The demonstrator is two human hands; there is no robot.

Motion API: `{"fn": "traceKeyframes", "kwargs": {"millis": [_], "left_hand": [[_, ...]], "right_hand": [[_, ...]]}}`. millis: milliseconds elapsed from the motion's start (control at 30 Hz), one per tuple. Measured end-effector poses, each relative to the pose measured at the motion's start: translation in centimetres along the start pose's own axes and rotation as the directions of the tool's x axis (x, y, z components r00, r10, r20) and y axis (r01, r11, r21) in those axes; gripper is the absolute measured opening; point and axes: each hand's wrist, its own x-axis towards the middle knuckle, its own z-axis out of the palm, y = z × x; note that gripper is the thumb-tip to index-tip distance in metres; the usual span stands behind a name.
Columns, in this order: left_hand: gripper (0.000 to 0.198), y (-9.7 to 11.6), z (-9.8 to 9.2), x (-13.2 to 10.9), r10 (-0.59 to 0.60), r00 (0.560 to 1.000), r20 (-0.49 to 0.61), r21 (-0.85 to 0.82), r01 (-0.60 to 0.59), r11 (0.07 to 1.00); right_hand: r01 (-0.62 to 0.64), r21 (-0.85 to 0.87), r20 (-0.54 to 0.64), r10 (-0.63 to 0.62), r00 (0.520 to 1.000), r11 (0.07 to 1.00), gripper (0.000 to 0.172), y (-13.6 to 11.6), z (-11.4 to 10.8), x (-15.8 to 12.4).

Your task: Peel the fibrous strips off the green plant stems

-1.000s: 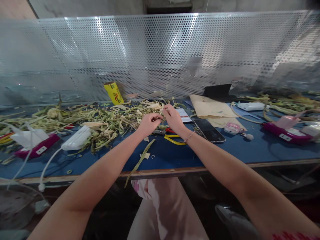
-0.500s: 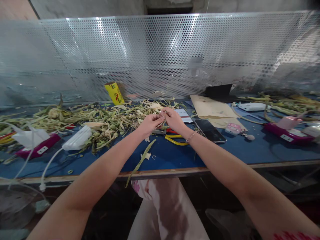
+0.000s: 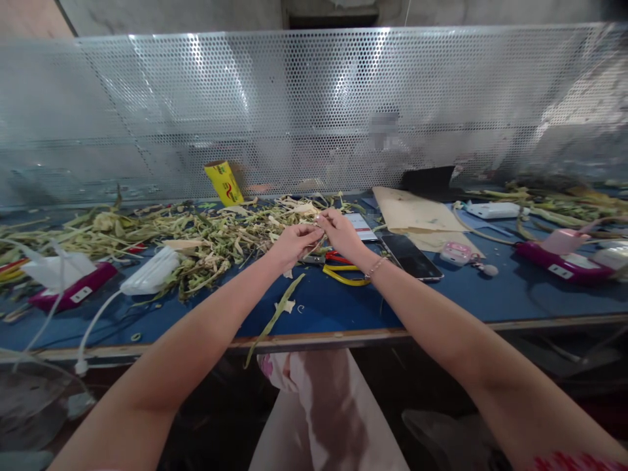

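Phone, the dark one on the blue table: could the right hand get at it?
Probably yes: the phone lies uncovered right beside the right hand, though its fingers are pinching a stem.

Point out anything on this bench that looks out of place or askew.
A long green strip hangs over the front edge of the blue table. The yellow pack leans tilted against the mesh screen. A dark phone lies beside the plant scraps, where the left hand and right hand pinch a pale strip.
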Motion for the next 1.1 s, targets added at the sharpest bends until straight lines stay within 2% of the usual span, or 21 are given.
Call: {"fn": "traceKeyframes", "kwargs": {"millis": [167, 300, 400, 500, 633, 733, 867, 1100], "left_hand": [[0.030, 0.0, 0.0, -0.1, -0.045, 0.999, 0.032, 0.052, 0.043, 0.998], [0.031, 0.1, 0.1, -0.1, -0.042, 0.998, -0.036, 0.016, 0.043, 0.999], [0.029, 0.1, -0.2, 0.1, -0.005, 0.997, -0.071, -0.006, 0.005, 1.000], [0.028, 0.2, -0.8, 0.4, 0.030, 0.995, -0.095, -0.017, -0.032, 0.999], [0.027, 0.4, -1.4, 0.7, 0.048, 0.991, -0.125, -0.026, -0.051, 0.998], [0.026, 0.3, -1.4, 0.7, 0.086, 0.989, -0.124, 0.004, -0.086, 0.996], [0.025, 0.0, -1.5, 0.9, 0.102, 0.986, -0.132, -0.003, -0.103, 0.995], [0.027, 0.1, -1.4, 0.6, 0.030, 0.991, -0.127, -0.031, -0.035, 0.999]], "right_hand": [[-0.039, 0.051, 0.040, 0.037, 0.999, 0.998, 0.011, -0.1, 0.4, -0.1], [-0.043, 0.071, 0.012, 0.042, 0.999, 0.997, 0.016, -0.1, 0.3, 0.1], [0.033, 0.000, -0.070, -0.033, 0.997, 0.999, 0.018, -0.3, -0.4, 0.1], [0.129, -0.098, -0.119, -0.141, 0.983, 0.987, 0.010, -0.6, -1.3, 0.0], [0.235, -0.183, -0.027, -0.244, 0.969, 0.955, 0.003, -0.6, -1.8, -0.3], [0.281, -0.238, -0.010, -0.292, 0.956, 0.930, 0.002, -0.3, -1.5, -0.3], [0.293, -0.278, 0.011, -0.302, 0.953, 0.915, 0.005, 0.0, -1.2, -0.2], [0.296, -0.299, 0.091, -0.281, 0.955, 0.907, 0.005, 0.0, -1.2, 0.0]]}}
